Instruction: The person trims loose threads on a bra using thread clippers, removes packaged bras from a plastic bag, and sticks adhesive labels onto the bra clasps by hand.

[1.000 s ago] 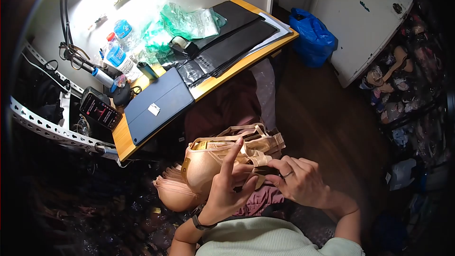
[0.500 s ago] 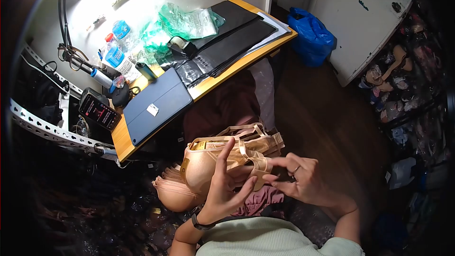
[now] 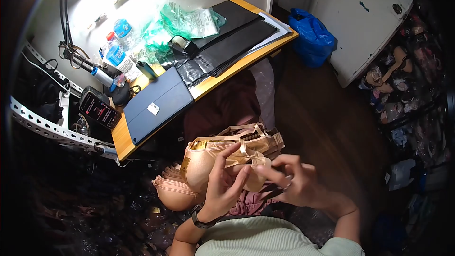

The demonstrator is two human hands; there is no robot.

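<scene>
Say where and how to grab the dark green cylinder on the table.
I'd wrap the fingers around the upper sides of the dark green cylinder, coming over the tablet case. It's round and looks upright, and the case lies flat and low there, while the bottle and green plastic bag crowd its far side.

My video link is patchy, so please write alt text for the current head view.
The left hand and right hand work at the straps of stacked beige bras over the lap, a blurred dark item by the right fingers. Beyond, a wooden table holds a flat blue case, bottles and green plastic.
</scene>
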